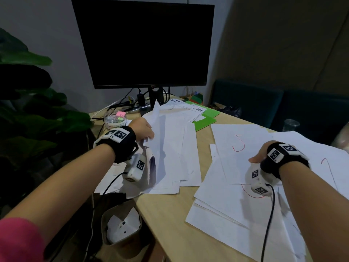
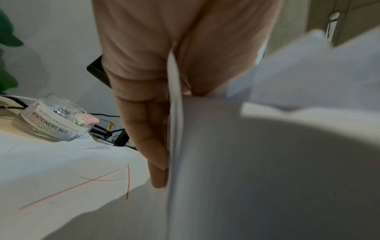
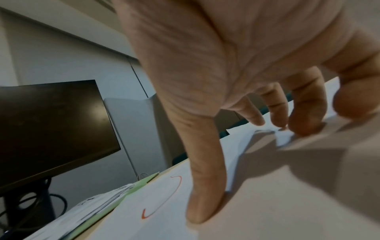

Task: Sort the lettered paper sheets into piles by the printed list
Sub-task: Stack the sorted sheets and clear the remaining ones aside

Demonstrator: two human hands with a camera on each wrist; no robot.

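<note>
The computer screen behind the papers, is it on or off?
It looks off. The monitor is plain black in the head view, with no picture or glow, and it is just as dark in the right wrist view.

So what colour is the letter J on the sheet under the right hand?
Red ink on the white sheet; the J shows best in the head view.

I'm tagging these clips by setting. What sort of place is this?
Most likely an office desk. A dark computer monitor stands at the back of a light wooden table, a clear tub labelled "STATIONERY SET" sits beside it, and loose paper sheets and green folders cover the top.
</note>
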